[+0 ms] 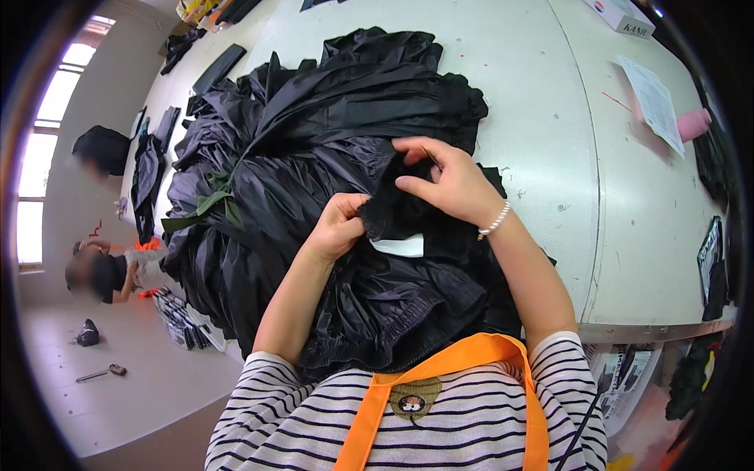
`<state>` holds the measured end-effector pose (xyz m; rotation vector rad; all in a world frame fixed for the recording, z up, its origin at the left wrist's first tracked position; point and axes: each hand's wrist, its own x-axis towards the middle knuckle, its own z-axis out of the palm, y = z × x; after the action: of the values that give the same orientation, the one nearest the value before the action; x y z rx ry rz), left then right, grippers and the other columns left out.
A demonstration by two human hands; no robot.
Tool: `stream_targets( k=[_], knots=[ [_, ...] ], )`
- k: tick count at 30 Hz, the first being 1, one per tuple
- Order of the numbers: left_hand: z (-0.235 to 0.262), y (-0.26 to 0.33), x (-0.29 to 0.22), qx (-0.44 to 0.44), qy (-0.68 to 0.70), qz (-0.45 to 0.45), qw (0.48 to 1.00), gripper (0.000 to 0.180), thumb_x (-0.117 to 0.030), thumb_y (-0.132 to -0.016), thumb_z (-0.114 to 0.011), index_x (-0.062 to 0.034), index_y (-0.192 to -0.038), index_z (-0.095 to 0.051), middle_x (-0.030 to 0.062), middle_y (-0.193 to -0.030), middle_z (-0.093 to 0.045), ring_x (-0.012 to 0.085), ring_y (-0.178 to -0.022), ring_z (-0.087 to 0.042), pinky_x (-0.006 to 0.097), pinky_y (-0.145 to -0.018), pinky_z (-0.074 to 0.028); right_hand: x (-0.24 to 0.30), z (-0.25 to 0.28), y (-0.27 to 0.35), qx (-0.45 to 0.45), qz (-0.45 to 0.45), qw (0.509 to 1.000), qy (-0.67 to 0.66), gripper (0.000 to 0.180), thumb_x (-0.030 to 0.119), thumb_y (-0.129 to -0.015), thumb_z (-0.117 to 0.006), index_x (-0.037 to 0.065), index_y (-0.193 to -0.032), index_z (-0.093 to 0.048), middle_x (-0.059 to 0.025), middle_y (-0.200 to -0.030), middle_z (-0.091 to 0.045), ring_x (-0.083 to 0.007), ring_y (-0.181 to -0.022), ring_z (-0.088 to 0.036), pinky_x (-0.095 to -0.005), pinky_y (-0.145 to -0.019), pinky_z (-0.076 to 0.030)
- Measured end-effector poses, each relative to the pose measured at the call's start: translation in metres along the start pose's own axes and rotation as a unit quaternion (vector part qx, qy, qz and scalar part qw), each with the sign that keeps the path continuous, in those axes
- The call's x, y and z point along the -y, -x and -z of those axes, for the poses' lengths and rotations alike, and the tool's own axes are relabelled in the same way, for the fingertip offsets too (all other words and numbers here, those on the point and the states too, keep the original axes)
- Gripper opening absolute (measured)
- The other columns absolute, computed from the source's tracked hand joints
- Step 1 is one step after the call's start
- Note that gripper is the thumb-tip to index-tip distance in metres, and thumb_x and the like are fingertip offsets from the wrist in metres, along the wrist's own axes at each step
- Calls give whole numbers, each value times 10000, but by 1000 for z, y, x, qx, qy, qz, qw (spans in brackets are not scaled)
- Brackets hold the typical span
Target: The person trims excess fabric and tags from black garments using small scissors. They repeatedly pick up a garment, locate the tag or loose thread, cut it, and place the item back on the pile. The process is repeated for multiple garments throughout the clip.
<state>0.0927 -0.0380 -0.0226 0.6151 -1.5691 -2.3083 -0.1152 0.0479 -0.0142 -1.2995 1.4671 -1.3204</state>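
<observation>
A black garment (393,302) of thin shiny cloth, with a gathered elastic edge, lies bunched in front of me. My left hand (339,228) pinches its ribbed elastic band between thumb and bent fingers. To the right, my right hand (452,184) rests over the same dark cloth, index finger and thumb spread apart. A thin dark line shows by its curled fingers; what it is I cannot make out. Just below the hands, a white label (399,246) stands out against the black. Beyond them spreads a big heap of similar black garments (275,118).
Green strips (212,200) lie on the heap's left. The pale table (542,118) carries a paper sheet (650,102), a pink cylinder (694,124) and a white box (623,16) at right. Under its right edge stands a white crate (624,388). Two people are at left.
</observation>
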Motion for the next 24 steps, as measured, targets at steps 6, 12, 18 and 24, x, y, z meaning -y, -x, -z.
stream_targets(
  k=[6, 12, 18, 24],
  knots=[
    [2, 5, -5, 43, -16, 44, 998, 131, -51, -716, -582, 65, -769, -613, 51, -751, -630, 83, -663, -567, 201, -600, -412, -29, -21, -24, -65, 164, 970, 165, 298, -39, -671, -613, 59, -950, -645, -75, -949, -567, -218, -663, -581, -290, -630, -469],
    [-7, 13, -9, 116, -41, -22, 992, 187, -131, -761, -641, 27, -831, -569, -3, -782, -568, 56, -736, -504, 206, -667, -400, -10, 22, 34, 61, 97, 980, 162, 220, -93, -641, -496, -14, -823, -590, -111, -764, -618, -226, -677, -609, -279, -620, -462],
    [-43, -21, -7, 11, -206, -28, 978, 183, -50, -804, -658, 17, -970, -618, 1, -875, -612, 64, -821, -543, 211, -762, -430, -63, 32, 45, -128, -65, 988, 58, 189, 4, -773, -595, 19, -959, -627, -30, -756, -615, -70, -583, -432, -210, -553, -377],
    [-48, -33, -2, -44, -263, -6, 964, 186, -35, -783, -678, 17, -955, -628, -15, -826, -610, 56, -768, -546, 201, -733, -436, -13, 15, 67, -189, 46, 981, 12, 196, 26, -778, -684, 64, -969, -675, 19, -918, -627, -13, -571, -373, -157, -512, -317]
  ],
)
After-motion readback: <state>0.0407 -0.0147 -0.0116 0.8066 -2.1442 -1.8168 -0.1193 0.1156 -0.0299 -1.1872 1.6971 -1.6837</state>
